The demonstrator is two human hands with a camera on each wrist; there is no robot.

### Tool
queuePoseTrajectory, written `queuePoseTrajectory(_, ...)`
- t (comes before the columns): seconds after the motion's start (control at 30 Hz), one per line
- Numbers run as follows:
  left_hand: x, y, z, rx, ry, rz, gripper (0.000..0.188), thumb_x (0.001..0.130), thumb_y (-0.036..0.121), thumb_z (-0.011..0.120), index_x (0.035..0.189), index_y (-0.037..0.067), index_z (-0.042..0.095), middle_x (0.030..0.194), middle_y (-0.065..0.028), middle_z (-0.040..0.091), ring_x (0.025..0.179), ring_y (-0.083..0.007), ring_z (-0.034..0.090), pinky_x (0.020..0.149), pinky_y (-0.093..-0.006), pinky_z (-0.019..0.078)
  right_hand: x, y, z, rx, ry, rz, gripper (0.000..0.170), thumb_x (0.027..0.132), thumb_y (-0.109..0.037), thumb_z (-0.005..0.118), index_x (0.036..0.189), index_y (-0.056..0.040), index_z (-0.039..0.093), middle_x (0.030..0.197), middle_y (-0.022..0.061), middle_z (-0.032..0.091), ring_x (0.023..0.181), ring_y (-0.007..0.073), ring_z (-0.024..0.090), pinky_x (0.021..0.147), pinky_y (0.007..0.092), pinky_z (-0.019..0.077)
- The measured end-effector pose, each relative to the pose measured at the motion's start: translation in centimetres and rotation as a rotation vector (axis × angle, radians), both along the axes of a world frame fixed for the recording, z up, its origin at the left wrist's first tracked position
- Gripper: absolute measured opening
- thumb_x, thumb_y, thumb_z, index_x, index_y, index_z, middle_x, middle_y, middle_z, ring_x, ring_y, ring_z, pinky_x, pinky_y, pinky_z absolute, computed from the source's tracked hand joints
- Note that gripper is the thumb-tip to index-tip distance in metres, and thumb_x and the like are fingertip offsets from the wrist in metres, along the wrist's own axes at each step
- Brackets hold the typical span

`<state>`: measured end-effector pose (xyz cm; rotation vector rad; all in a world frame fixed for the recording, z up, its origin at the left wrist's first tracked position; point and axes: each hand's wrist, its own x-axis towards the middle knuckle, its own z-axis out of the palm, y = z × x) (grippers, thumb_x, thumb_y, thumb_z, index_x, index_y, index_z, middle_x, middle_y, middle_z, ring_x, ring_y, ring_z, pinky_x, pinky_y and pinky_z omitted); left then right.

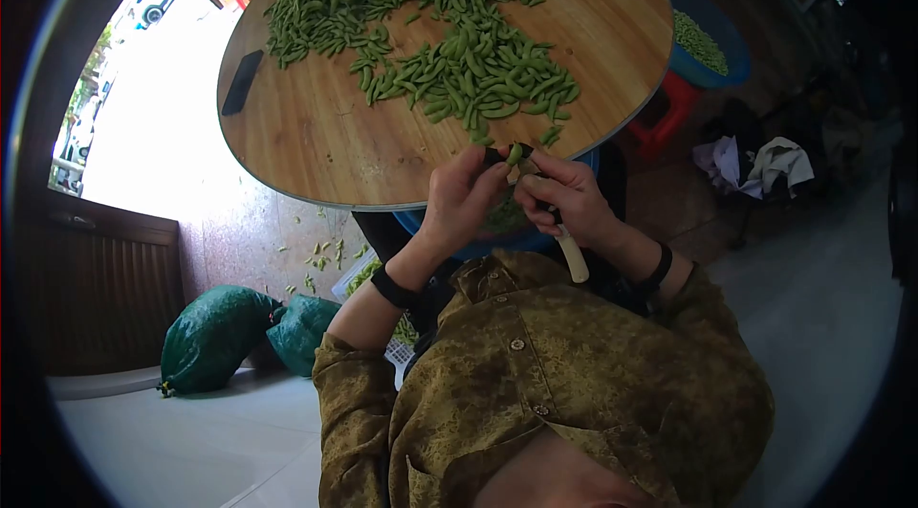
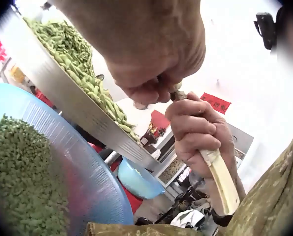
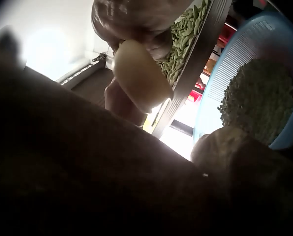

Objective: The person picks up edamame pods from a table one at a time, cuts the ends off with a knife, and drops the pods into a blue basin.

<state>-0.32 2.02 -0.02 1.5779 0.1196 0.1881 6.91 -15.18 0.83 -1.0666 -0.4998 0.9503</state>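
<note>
Fingers clamped, the left hand (image 1: 457, 190) holds a green pod (image 1: 515, 155) and the right hand (image 1: 572, 197) a pale handle (image 1: 574, 260), above a blue basin (image 2: 99, 182) presumably placed to catch beans (image 2: 28, 174).

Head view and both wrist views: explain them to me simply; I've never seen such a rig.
No machine arms here, just a person. The head picture comes from a camera worn on the head, looking down; the wrist pictures come from one camera on each wrist. Many green pods lie on a round wooden table, with a dark flat object near its left edge. The left grip, an ordinary hand, pinches a single pod; the right grip, also a hand, holds a pale-handled tool.
</note>
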Motion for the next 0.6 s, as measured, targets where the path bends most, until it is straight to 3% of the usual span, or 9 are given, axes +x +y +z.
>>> queuePoseTrajectory(0.07,0.1,0.1,0.2,-0.059,-0.027,0.013,0.012,0.093,0.015,0.058,0.097,0.003,0.058,0.075,0.0009,0.059,0.064,-0.0045,0.053,0.052,-0.0196,0.0390,0.3,-0.1,0.7,0.046,0.161,0.036,0.034,0.097,-0.009,0.041,0.130,-0.0033,0.043,0.075,0.0034,0.046,0.049,0.0059,0.039,0.039,0.0177,0.0333)
queuePoseTrajectory(0.13,0.2,0.5,0.5,-0.390,0.140,-0.093,0.012,0.094,0.015,0.056,0.098,0.004,0.057,0.075,0.0001,0.057,0.060,-0.0050,0.049,0.049,-0.0194,0.0367,0.7,-0.3,0.6,0.084,0.228,0.076,0.031,0.097,-0.009,0.041,0.127,-0.0030,0.045,0.075,0.0029,0.047,0.049,0.0054,0.039,0.039,0.0178,0.0337)
queuePoseTrajectory(0.17,0.2,0.4,0.4,-0.391,0.138,-0.091,0.012,0.094,0.015,0.056,0.098,0.004,0.057,0.075,0.0001,0.057,0.060,-0.0050,0.049,0.049,-0.0194,0.0367,0.9,-0.4,0.5,0.119,0.298,0.117,0.029,0.097,-0.010,0.042,0.124,-0.0028,0.047,0.074,0.0024,0.048,0.049,0.0050,0.040,0.039,0.0179,0.0341)
queuePoseTrajectory(0.23,0.3,0.4,-0.2,-0.757,0.110,-0.260,0.012,0.095,0.017,0.055,0.099,0.006,0.055,0.075,-0.0007,0.054,0.056,-0.0058,0.045,0.046,-0.0195,0.0345,1.0,-0.5,-0.1,0.156,0.364,0.143,0.026,0.097,-0.011,0.042,0.121,-0.0030,0.048,0.075,0.0024,0.048,0.048,0.0050,0.040,0.038,0.0174,0.0339)
queuePoseTrajectory(0.37,0.2,0.8,-0.8,-0.930,0.150,-0.358,0.012,0.096,0.018,0.053,0.100,0.007,0.054,0.077,-0.0026,0.053,0.054,-0.0068,0.043,0.045,-0.0198,0.0345,1.0,-0.7,-1.6,0.293,0.535,0.248,0.022,0.097,-0.012,0.043,0.117,-0.0044,0.049,0.076,0.0023,0.048,0.048,0.0047,0.037,0.037,0.0160,0.0333)
queuePoseTrajectory(0.47,-0.1,0.5,-0.6,-0.803,0.194,-0.275,0.012,0.095,0.017,0.055,0.098,0.005,0.054,0.076,-0.0003,0.053,0.057,-0.0068,0.046,0.045,-0.0213,0.0360,0.9,-0.4,-1.1,0.214,0.557,0.179,0.020,0.098,-0.014,0.043,0.115,-0.0061,0.049,0.077,0.0020,0.048,0.049,0.0046,0.038,0.037,0.0159,0.0331)
queuePoseTrajectory(0.53,0.3,0.5,-1.1,-0.033,0.020,-0.071,0.015,0.090,0.013,0.062,0.095,0.002,0.053,0.076,-0.0032,0.054,0.058,-0.0150,0.053,0.046,-0.0283,0.0410,1.2,-0.2,-1.8,0.195,0.588,0.177,0.019,0.098,-0.014,0.043,0.115,-0.0066,0.049,0.078,0.0020,0.049,0.050,0.0045,0.039,0.037,0.0156,0.0329)
queuePoseTrajectory(0.57,0.3,0.8,-1.2,-0.032,0.018,-0.068,0.015,0.090,0.013,0.062,0.095,0.002,0.053,0.076,-0.0032,0.054,0.058,-0.0150,0.053,0.046,-0.0283,0.0410,1.4,-0.1,-2.1,0.175,0.620,0.170,0.019,0.099,-0.015,0.043,0.115,-0.0070,0.048,0.079,0.0020,0.049,0.051,0.0045,0.039,0.037,0.0153,0.0327)
queuePoseTrajectory(0.6,0.1,0.8,-0.6,0.374,-0.156,-0.016,0.017,0.086,0.011,0.064,0.094,0.001,0.053,0.075,-0.0063,0.054,0.060,-0.0213,0.056,0.049,-0.0322,0.0433,1.3,-0.1,-2.1,0.173,0.626,0.170,0.019,0.099,-0.015,0.043,0.115,-0.0070,0.048,0.079,0.0020,0.049,0.051,0.0045,0.039,0.037,0.0153,0.0327)
